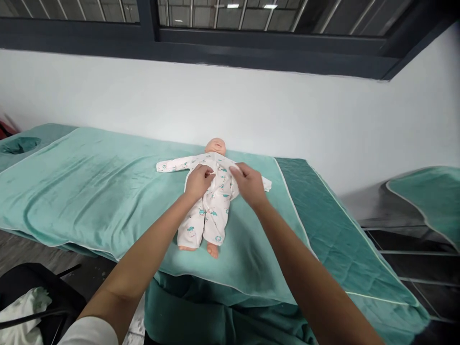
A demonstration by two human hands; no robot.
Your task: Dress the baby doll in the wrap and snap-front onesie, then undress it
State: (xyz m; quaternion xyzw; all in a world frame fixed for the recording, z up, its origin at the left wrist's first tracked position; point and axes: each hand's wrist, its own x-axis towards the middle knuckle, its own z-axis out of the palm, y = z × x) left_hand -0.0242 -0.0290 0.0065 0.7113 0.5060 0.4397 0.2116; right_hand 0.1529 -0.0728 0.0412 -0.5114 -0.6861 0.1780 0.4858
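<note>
- White printed suit [218, 203] is on the baby doll [215, 144]; I see it on its back on the bed's teal cover [89, 177], head near the wall [161, 105], bare feet toward the camera.
- Left hand [205, 176]: fingers curled, thumb near index, at the suit's front. From my feed I can't tell if cloth is pinched.
- Right hand [240, 173]: half-curled, thumb and index near each other at the chest's other side; grip on cloth unclear.
- One sleeve stretched out flat; the other partly behind the right hand.
</note>
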